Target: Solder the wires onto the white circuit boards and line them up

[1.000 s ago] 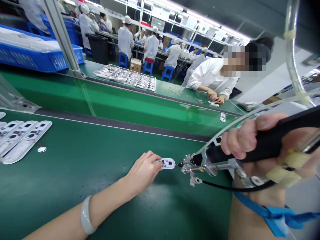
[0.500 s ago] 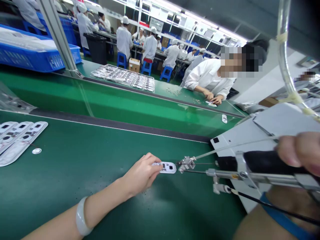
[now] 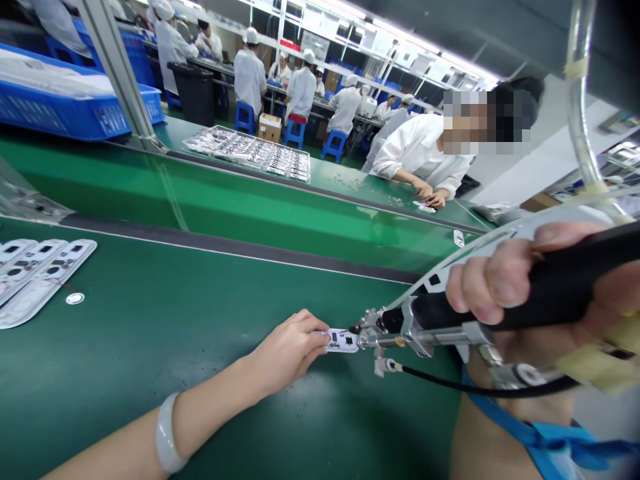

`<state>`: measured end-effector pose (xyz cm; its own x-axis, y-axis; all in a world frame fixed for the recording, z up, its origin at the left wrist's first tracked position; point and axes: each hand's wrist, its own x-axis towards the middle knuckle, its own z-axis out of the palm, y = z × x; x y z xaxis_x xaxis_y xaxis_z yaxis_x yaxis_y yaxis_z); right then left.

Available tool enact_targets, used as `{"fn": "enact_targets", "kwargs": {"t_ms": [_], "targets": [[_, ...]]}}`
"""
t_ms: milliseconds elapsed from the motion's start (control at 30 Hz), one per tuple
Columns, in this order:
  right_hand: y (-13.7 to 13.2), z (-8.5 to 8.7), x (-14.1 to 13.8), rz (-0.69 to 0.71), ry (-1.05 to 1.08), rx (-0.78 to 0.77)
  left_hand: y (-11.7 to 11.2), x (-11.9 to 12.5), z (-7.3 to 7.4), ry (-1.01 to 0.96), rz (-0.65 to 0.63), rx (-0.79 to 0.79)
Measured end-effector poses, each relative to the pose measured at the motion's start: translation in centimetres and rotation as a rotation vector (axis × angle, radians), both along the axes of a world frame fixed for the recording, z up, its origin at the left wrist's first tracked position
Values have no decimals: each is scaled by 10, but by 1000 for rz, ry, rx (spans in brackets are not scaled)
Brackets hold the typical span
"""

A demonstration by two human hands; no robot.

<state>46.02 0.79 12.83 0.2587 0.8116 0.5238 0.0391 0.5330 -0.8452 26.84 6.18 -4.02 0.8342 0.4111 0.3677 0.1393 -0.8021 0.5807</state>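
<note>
My left hand (image 3: 295, 347) is closed on the near end of a small white casing (image 3: 344, 341) with a circuit board in it, flat on the green bench. Its far end shows dark chips; the rest is under my fingers. My right hand (image 3: 493, 283) wraps round the black grip of a power screwdriver (image 3: 565, 280). The metal nose of the screwdriver lies nearly level at the casing's right end; I cannot tell whether the bit touches a screw. A silver side cylinder and a black hose run along the tool.
White casings with boards (image 3: 55, 273) lie at the left, near a round white disc (image 3: 75, 299). Behind a green divider stand a blue basket (image 3: 65, 110) and trays of parts (image 3: 250, 153). A co-worker (image 3: 415, 153) bends over parts at the far bench.
My right hand has pushed the screwdriver forward and left, bringing its black body close to the casing. My left hand and the casing have shifted slightly right in view.
</note>
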Motion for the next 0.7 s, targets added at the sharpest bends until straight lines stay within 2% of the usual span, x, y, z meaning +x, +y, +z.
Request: {"fn": "enact_targets", "kwargs": {"t_ms": [400, 700], "targets": [[5, -4, -3, -2, -32, 28, -2, 1, 4, 22, 21, 0], [8, -11, -10, 82, -15, 45, -2, 3, 5, 33, 16, -1]]}}
